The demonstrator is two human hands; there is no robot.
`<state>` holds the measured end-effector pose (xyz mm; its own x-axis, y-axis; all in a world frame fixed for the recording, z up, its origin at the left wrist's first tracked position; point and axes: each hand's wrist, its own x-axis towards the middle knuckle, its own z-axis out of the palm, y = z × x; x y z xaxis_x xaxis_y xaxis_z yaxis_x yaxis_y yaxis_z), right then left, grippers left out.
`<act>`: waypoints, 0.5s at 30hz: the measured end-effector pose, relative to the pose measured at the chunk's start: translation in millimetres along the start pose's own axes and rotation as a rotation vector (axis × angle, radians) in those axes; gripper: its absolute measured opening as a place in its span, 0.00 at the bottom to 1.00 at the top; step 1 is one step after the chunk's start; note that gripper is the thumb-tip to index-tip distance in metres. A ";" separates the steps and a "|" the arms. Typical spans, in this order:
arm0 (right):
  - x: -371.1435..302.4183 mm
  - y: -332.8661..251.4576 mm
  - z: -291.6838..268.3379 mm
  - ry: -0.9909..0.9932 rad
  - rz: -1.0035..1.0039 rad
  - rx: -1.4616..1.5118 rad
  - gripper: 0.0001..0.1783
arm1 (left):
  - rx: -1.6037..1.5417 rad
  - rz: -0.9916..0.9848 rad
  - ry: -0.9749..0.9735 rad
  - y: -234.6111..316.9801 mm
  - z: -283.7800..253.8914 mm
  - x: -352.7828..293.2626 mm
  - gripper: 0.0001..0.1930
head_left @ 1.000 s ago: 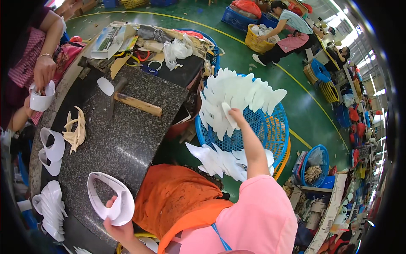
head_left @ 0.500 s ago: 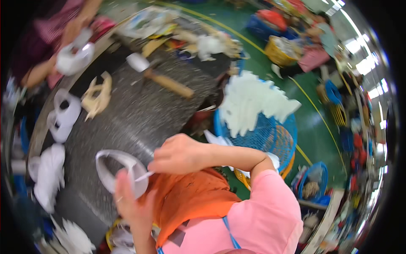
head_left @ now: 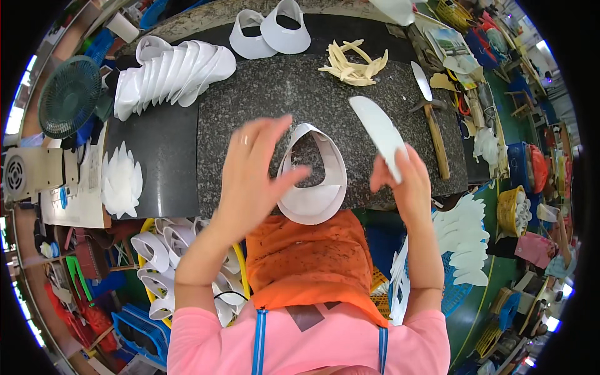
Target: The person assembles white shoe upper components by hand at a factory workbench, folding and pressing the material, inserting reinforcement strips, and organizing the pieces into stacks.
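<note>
A white ring-shaped piece, like a shoe upper, lies on the dark stone slab right in front of me. My left hand hovers at its left side with fingers spread, holding nothing; the thumb reaches over the ring's opening. Off to the right, my right hand pinches the lower end of a thin, white, leaf-shaped piece between thumb and fingers. That piece is tilted, with its free end pointing away to the left, apart from the upper.
Overlapping white uppers lie at the far left, two more at the back. Beige strips and a wooden-handled hammer are on the slab. Leaf-shaped pieces lie left and on a blue basket. A green fan stands left.
The view has swung round and now faces the slab squarely. My right hand has left the upper's edge and now holds the leaf-shaped piece on the right. My left hand stays beside the upper.
</note>
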<state>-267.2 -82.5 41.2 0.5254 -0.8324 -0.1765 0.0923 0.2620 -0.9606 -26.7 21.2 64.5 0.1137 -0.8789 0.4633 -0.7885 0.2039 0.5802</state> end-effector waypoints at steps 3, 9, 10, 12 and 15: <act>29.5 5.6 39.4 -0.034 0.046 0.343 0.19 | 0.191 -0.031 0.044 -24.8 28.8 17.6 0.23; 42.5 11.2 40.0 -0.179 0.269 0.277 0.21 | 0.446 0.221 -0.031 -28.8 57.2 -21.6 0.15; 40.0 8.3 37.8 -0.229 0.329 0.201 0.21 | 0.442 0.213 -0.094 -24.8 54.8 -31.7 0.16; 42.8 5.0 32.5 -0.262 0.341 0.124 0.21 | 0.376 0.166 -0.112 -22.0 48.5 -43.5 0.14; 50.2 8.2 21.4 -0.318 0.306 -0.064 0.22 | 0.075 -0.168 -0.186 -16.5 32.0 -37.7 0.12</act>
<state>-222.0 -111.7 29.0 0.7554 -0.5267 -0.3898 -0.1557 0.4336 -0.8876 -37.3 37.1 16.0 0.1397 -0.9632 0.2295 -0.8112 0.0216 0.5844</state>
